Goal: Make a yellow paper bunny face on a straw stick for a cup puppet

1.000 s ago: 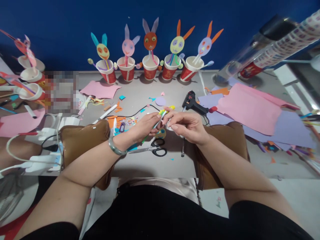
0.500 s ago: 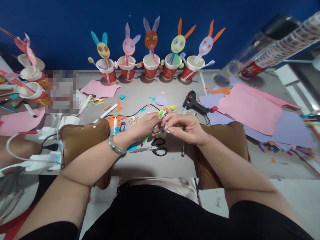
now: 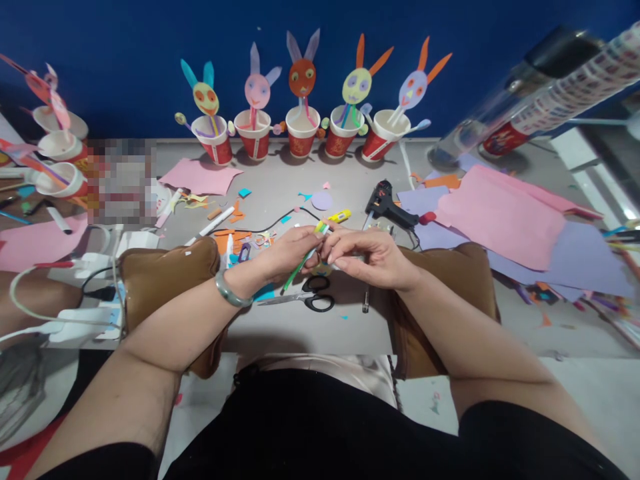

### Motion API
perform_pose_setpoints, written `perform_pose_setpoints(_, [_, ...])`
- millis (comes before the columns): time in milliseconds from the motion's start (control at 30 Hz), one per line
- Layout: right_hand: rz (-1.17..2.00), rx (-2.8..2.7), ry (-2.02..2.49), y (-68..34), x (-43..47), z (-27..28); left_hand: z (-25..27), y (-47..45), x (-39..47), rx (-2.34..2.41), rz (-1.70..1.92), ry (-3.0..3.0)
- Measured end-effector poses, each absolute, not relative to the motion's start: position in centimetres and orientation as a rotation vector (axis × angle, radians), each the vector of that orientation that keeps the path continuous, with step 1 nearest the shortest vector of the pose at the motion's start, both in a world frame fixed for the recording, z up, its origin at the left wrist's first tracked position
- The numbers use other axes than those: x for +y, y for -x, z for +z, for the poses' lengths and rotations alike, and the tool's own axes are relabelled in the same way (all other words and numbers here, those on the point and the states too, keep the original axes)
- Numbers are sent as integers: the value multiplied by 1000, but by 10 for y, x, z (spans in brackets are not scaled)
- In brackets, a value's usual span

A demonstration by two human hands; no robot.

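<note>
My left hand (image 3: 293, 250) is closed on a thin bundle of green, white and yellow strips (image 3: 295, 275); their exact kind is hard to make out. Pressed up against it, my right hand (image 3: 367, 257) has its fingers bent and its thumb meeting the fingertips at a small whitish bit, too small to name. A yellowish piece below the fingers is mostly hidden. Black-handled scissors (image 3: 319, 303) lie just beneath my hands. Beyond them are a yellow marker (image 3: 340, 216), a purple paper disc (image 3: 322, 201) and a black glue gun (image 3: 390, 207).
Red paper cups (image 3: 303, 140) with paper rabbit heads line the back wall. Pink paper (image 3: 500, 213) is piled at right, and brown cushions (image 3: 167, 280) sit under both forearms. White plugs and cables (image 3: 85, 323) lie at left, near another person's arm (image 3: 40, 300).
My hands stay together in nearly the same place. The right fingers have bent and drawn closer together, and the green strip's lower end has shifted slightly left and down.
</note>
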State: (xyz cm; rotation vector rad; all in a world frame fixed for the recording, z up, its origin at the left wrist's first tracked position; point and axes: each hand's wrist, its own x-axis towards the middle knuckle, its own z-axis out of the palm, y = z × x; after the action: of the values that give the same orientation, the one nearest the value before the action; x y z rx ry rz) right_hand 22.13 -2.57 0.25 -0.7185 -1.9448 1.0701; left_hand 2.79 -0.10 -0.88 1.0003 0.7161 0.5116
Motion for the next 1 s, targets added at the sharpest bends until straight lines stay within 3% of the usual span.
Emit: perform_pose_setpoints(1000, [1142, -1861, 726, -220, -28, 7, -4, -25, -1, 759, 435, -988])
